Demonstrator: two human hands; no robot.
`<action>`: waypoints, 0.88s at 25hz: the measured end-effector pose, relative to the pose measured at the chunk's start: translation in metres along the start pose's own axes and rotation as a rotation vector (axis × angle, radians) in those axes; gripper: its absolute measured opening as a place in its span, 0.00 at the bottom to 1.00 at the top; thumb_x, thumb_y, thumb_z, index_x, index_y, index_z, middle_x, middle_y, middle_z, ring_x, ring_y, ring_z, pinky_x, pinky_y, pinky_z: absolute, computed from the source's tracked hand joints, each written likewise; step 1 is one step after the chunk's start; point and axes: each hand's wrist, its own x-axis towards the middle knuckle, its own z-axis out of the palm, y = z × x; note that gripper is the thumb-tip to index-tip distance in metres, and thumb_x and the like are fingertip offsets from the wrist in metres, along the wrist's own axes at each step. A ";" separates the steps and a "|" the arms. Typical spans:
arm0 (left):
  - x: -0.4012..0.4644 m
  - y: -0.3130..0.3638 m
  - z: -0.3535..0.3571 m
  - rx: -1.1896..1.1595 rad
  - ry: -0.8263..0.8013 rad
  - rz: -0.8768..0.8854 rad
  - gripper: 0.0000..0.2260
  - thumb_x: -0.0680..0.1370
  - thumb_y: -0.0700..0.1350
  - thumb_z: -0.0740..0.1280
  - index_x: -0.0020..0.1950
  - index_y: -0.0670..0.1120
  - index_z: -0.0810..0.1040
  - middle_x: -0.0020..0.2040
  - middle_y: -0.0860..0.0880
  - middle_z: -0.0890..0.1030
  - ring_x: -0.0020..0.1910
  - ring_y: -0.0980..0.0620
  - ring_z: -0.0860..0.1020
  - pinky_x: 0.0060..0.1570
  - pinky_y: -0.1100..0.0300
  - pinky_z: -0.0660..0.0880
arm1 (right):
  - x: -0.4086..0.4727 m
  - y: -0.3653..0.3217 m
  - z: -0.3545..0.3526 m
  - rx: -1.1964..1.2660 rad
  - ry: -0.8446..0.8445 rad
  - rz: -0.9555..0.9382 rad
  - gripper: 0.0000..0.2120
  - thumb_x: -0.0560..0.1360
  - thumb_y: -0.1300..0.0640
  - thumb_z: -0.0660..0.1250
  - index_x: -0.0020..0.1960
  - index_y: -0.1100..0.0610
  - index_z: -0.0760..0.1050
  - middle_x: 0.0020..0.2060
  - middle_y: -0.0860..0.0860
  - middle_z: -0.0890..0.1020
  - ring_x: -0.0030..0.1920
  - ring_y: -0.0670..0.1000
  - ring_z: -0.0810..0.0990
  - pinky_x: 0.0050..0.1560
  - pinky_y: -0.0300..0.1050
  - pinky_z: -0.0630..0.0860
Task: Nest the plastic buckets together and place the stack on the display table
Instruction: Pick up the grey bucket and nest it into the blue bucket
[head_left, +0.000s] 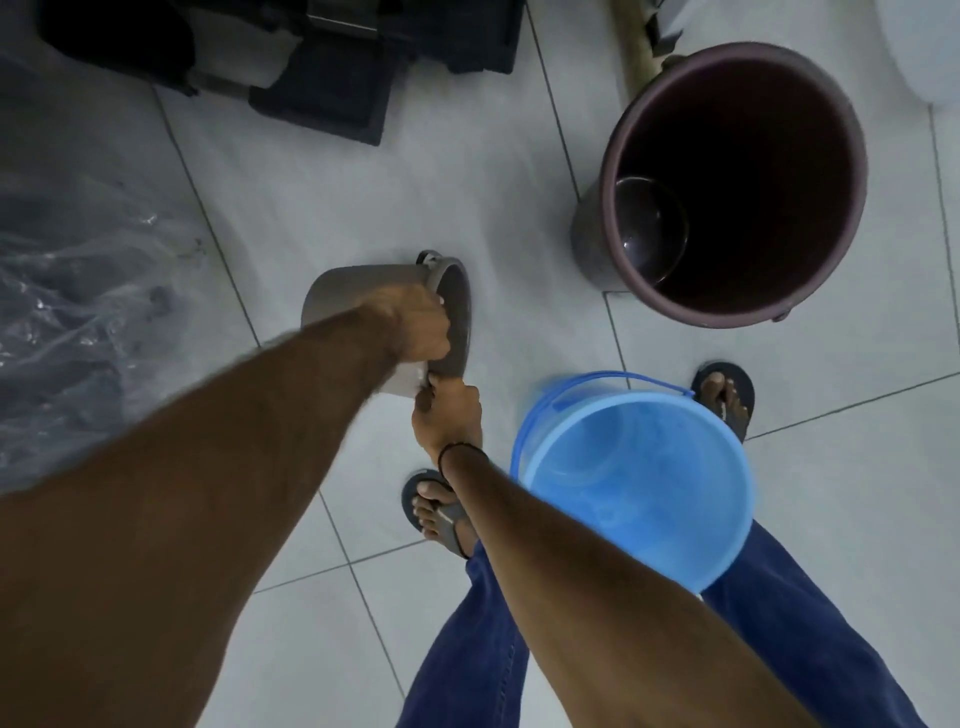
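Grey bucket (363, 312) was tipped on its side, off the floor, mouth facing right toward the blue bucket (631, 483). My left hand (421, 327) was closed over its rim at the top, fingers curled inside the mouth; right hand (447, 415) was pinched shut on the lower rim edge, just below the left. Both grips on the grey one, nothing else held. Judged it light, thin-walled plastic, stiff at the rolled rim but flexy in the wall, smooth enough to slip, so the rim was the right place to hold, or the handle lug (428, 258) at the top. Blue bucket sat upright near my legs, looked empty, bail handle (613, 379) swung to the far side. Big maroon bucket (732, 182) stood upright further out on the tiled floor (498, 197), with a smaller dark container (649, 228) inside. Clear plastic wrap (78, 291) lay at left. No table in view.
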 end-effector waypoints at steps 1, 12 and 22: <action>-0.009 -0.005 0.006 -0.021 0.006 -0.018 0.14 0.77 0.38 0.69 0.62 0.45 0.78 0.61 0.45 0.81 0.61 0.42 0.78 0.61 0.49 0.77 | 0.000 -0.005 0.000 -0.025 0.006 -0.024 0.11 0.79 0.56 0.60 0.55 0.57 0.79 0.51 0.62 0.83 0.53 0.65 0.78 0.52 0.55 0.77; -0.071 0.101 0.065 -0.789 0.426 -0.613 0.05 0.76 0.39 0.67 0.48 0.40 0.81 0.38 0.42 0.84 0.34 0.43 0.81 0.34 0.52 0.79 | 0.016 -0.051 -0.083 -1.180 -0.217 -0.906 0.12 0.77 0.61 0.61 0.57 0.55 0.79 0.50 0.56 0.84 0.49 0.60 0.83 0.49 0.50 0.78; 0.052 0.191 0.061 -0.764 0.523 -0.887 0.17 0.68 0.36 0.75 0.56 0.43 0.82 0.48 0.44 0.86 0.45 0.47 0.84 0.49 0.57 0.81 | 0.043 0.008 -0.082 -1.626 -0.337 -1.115 0.12 0.76 0.66 0.63 0.53 0.57 0.81 0.48 0.55 0.85 0.50 0.58 0.83 0.49 0.50 0.79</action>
